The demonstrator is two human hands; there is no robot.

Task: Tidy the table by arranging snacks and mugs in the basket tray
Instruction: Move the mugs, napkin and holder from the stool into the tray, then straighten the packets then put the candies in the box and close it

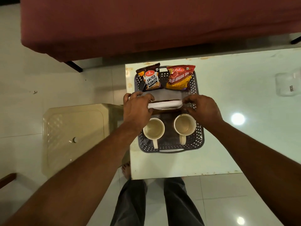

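Basket tray [199, 141] sits on the tabletop [244, 111] near its left edge, with its long axis running from near edge to far edge. Two empty mugs [154, 128] [184, 124] stand upright side by side at the tray's near end, handles pointed at the near rim. Salted peanuts packet [151, 77] and aloo bhujia packet [180, 77] are propped against the tray's far wall, side by side and apart from the mugs.

A white folded item [164, 105] – napkins or a flat pack, cannot be told which – is held across the tray's middle, between packets and mugs. Left hand [136, 108] is closed over its left end; right hand [203, 108] pinches its right end between thumb and fingers. Whether it already rests on the tray floor cannot be told.

Handling, as judged:
- White item looks light and soft, likely to sag or unfold, so a grip at both ends is sensible.
- Packets look light, crinkly and slippery, with crushable contents; best taken by the top seam or side edges, not squeezed.
- Mugs look rigid, heavier and breakable; best taken by the handle or around the body, and set down gently.
- Tray is perforated plastic, probably flexes under load; the slot handles at the near and far rims are the places to lift it.
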